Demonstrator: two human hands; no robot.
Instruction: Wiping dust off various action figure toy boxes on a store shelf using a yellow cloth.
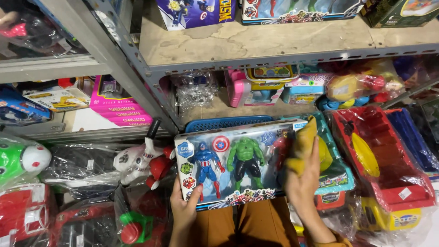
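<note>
1. Grey metal shelving [137,64] packed with boxed and bagged toys fills the head view; a bare wooden shelf board [256,41] is seen above, with a pink toy box [120,106] at the left.
2. An action-figure box [238,164] with a clear window is held level in front of the lower shelf, above a blue plastic basket [226,123] and just left of a red toy truck [388,160] wrapped in plastic.
3. The left hand [185,208] is clamped on the box's lower left corner, thumb laid over the front panel.
4. The right hand [302,176] is pressed flat on the box's right end with a yellow cloth [305,142] gripped under the fingers.
5. As a judgement, wiping is served best if the box is kept steady by the left grip, the cloth is drawn across the window in even strokes, and pressure is kept light so the thin plastic is not dented.
6. A white toy dog [139,162] lies just left of the box.
</note>
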